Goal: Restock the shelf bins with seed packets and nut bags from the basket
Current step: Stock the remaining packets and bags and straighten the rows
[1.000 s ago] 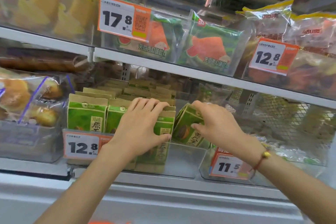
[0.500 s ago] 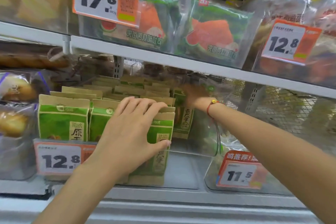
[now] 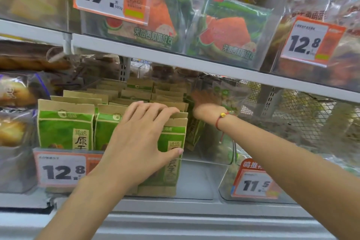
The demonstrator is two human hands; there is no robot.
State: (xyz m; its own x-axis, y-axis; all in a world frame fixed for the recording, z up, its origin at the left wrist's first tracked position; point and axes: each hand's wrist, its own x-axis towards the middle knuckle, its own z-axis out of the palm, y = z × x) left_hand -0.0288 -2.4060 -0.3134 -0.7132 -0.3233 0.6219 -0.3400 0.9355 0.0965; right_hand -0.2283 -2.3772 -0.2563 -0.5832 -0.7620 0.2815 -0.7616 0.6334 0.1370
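My left hand (image 3: 140, 142) presses flat on the front seed packet (image 3: 171, 154), light, crinkly paper best pinched at its stiff top fold; the far right hand (image 3: 204, 101) is too blurred to tell.

Bright, even store light, soft shadows only. Glare streaks on the clear bin fronts (image 3: 200, 177) and upper bread bags (image 3: 229, 25). Right hand (image 3: 204, 101) motion-blurred deep in the shelf; left hand (image 3: 140, 142) sharp. Wide-angle bend and smearing at frame edges, left side soft.
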